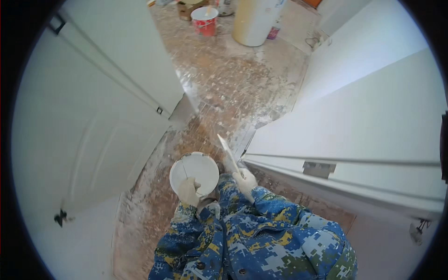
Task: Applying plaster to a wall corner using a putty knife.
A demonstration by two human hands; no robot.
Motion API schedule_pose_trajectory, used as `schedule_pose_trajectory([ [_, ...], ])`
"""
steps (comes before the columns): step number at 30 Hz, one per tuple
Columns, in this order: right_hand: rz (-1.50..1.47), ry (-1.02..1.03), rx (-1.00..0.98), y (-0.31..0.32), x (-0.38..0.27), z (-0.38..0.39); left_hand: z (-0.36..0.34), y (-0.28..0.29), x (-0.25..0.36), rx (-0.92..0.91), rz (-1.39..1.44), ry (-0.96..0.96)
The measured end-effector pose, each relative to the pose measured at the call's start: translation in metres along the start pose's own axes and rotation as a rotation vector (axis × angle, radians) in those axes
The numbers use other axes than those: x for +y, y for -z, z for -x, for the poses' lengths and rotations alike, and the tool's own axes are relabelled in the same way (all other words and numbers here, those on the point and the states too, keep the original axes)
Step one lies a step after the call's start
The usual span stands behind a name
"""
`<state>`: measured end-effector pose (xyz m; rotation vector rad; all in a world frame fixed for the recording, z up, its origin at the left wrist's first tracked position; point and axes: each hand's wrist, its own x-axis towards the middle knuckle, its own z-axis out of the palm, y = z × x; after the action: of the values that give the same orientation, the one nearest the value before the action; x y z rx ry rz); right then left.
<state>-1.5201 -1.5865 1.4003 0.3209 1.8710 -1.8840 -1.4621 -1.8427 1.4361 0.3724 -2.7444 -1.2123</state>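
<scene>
In a white glove, my left hand (189, 190) is closed over the near side of a round white bucket (173, 171). It grips the bucket's thin wire handle (184, 171), and white material covers the bucket's inside. My right hand (245, 180), also gloved, is closed around a long flat blade tool (227, 148), coated white and seen nearly edge-on. The blade points forward and slightly left, to the right of the bucket and apart from it. My fingers hide the tool's grip.
White door panels rise at left (107, 107) and right (336, 126), with a doorway between. Beyond it, the brown floor (233, 84) is smeared white. A red-and-white bucket (205, 25), a cardboard box (185, 10) and a tall pale cylinder (254, 23) stand farther off.
</scene>
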Motion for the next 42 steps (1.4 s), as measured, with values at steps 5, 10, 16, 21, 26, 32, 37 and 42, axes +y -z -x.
schedule_pose_trajectory([
  [5, -0.037, -0.029, 0.114, -0.001, -0.039, -0.058, -0.119, 0.004, 0.104, -0.06, 0.144, 0.477],
  [10, -0.069, -0.011, 0.297, -0.033, -0.175, -0.191, -0.338, 0.022, 0.112, -0.272, -0.012, 0.053],
  [16, -0.323, -0.099, 0.403, -0.063, -0.304, -0.331, -0.569, 0.029, 0.148, -0.48, -0.073, -0.167],
  [21, -0.344, 0.01, 0.616, -0.093, -0.394, -0.405, -0.711, 0.041, 0.161, -0.083, -0.099, -0.858],
  [26, -0.507, -0.024, 0.667, -0.067, -0.45, -0.453, -0.8, 0.026, 0.243, -0.607, -0.331, -0.584],
  [32, -0.403, 0.057, 0.513, 0.022, -0.534, -0.637, -0.953, -0.026, 0.293, -0.506, -0.378, -0.644],
  [37, -0.227, 0.063, 0.303, 0.12, -0.618, -0.787, -1.067, -0.066, 0.32, -0.309, -0.431, -0.449],
  [42, -0.168, 0.087, 0.12, 0.194, -0.705, -0.902, -1.161, -0.067, 0.374, -0.24, -0.458, -0.247],
])
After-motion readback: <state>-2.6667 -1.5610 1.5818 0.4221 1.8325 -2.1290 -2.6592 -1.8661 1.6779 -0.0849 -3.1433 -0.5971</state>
